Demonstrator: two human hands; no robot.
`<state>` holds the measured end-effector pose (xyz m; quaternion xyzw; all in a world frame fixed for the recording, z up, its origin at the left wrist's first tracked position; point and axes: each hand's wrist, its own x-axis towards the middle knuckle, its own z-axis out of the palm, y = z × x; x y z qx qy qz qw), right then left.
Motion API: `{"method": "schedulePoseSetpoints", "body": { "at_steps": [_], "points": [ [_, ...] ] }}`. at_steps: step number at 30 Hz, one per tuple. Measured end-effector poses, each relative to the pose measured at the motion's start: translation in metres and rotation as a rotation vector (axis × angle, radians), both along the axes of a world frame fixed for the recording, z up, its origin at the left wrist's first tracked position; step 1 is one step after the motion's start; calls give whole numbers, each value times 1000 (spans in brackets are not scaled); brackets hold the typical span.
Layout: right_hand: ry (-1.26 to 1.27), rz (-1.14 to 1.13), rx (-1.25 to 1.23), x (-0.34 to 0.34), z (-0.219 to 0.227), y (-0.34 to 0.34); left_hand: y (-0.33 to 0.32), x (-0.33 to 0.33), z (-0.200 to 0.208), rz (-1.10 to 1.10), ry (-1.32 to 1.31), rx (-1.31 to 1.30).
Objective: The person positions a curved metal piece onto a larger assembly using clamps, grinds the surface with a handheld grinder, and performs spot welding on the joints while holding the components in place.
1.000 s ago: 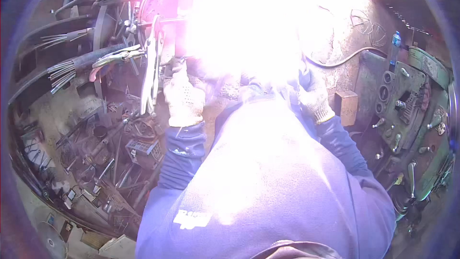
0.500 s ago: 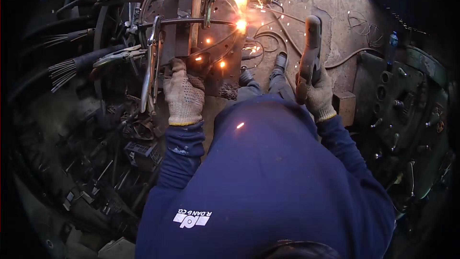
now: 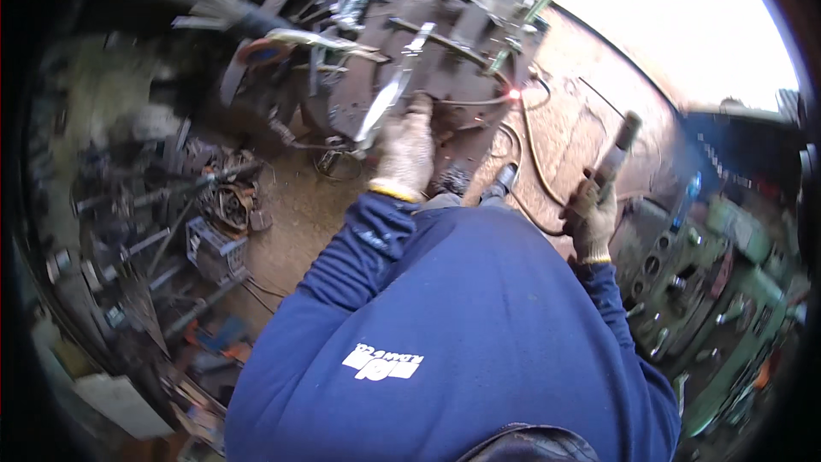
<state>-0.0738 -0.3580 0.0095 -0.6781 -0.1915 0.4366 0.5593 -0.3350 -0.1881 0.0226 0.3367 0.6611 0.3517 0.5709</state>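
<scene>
My right hand (image 3: 592, 218), in a knit work glove, is closed around a welding electrode holder (image 3: 614, 154). A thin electrode (image 3: 601, 96) slants up and left from its tip, apart from the workpiece. My gloved left hand (image 3: 404, 154) rests at the near edge of a dark steel work table (image 3: 457, 141), its fingers curled; motion blur hides what they grip. Just beside it stands a shiny locking clamp (image 3: 396, 90). A small red-hot spot (image 3: 515, 94) glows at the end of a curved steel rod (image 3: 475, 103) on the table.
More locking clamps (image 3: 325, 41) and bundled rods (image 3: 227, 13) crowd the table's left side. A cable (image 3: 537, 175) curves over the floor at right. A green machine (image 3: 684, 291) with levers stands at the right. Scrap metal and a grey crate (image 3: 215, 250) lie at the left.
The bright arc and flying sparks have died to a small glow. My right hand has tilted the holder and moved right and down. The view has swung, shifting the table up and right.
</scene>
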Motion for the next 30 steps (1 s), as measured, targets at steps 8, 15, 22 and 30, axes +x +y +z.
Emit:
{"method": "schedulePoseSetpoints", "body": {
  "at_steps": [8,15,22,30],
  "points": [
    [-59,22,-41,-5,14,9,0,-2,-18,-103,-43,19],
    [-143,37,-92,-2,28,9,3,-1,-19,-187,27,36],
    [-136,3,-96,-7,29,8,-2,-2,-35,-323,101,249],
    [-127,-81,-95,-1,23,1,-3,1,-9,258,-811,-32]
  ]
}}
